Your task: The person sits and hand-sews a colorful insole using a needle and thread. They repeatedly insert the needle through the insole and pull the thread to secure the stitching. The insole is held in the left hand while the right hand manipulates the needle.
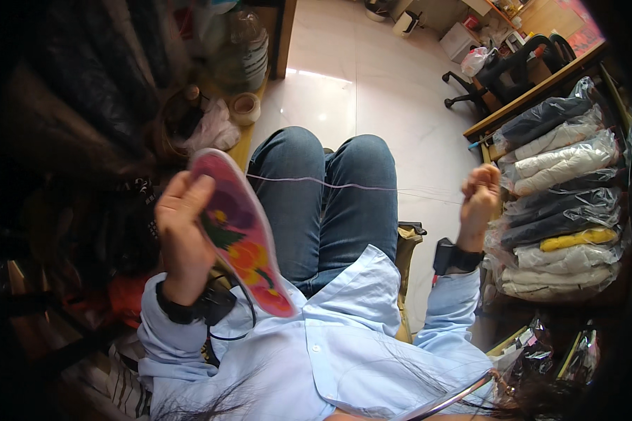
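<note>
My left hand (187,237) grips an insole (237,231) by its edge, thumb on the face. Its pink and red face carries orange and purple flowers with green leaves, and a pale band runs around the rim. From the insole's upper right edge a lilac thread (305,179) stretches across my knees. It blurs and splits into fine strands towards my right hand (480,194), which is raised at the right with its fingers closed on the thread's end. Whether a needle sits in those fingers is too blurred to tell.
At right, a shelf holds clothes in clear plastic bags (563,158). To the left, a tape roll (246,109), a crumpled plastic bag (216,126) and a large plastic bottle (247,50) stand on a wooden surface. Beyond my knees are pale floor tiles (337,100) and an office chair (505,79).
</note>
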